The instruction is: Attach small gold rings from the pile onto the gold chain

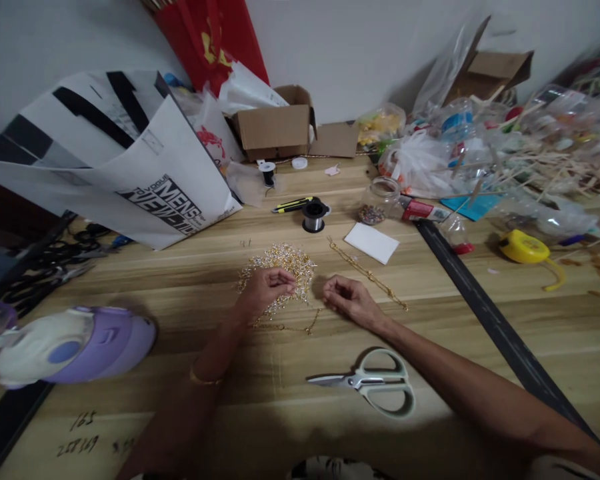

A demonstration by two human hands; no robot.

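My left hand point(270, 288) is over the near left part of a pile of small clear and gold beads point(303, 267), its thumb and fingers pressed together. Right of the pile, my right hand point(349, 299) has its fingers curled in a pinch just above the wood. Whatever either hand holds is too small to make out. A thin gold chain point(285, 327) lies below the pile, reaching up toward my right fingertips. Another gold chain point(370, 275) stretches diagonally beyond my right hand. Grey-handled scissors point(380, 381) rest nearer to me, blades pointing left.
Beyond the beads are a wire spool point(313, 217), a yellow cutter point(295, 205), a white card point(371, 243) and a bead jar point(380, 200). A purple bottle point(100, 343) and white bag point(165, 180) stand left. A yellow tape measure point(525, 246) and plastic clutter are right.
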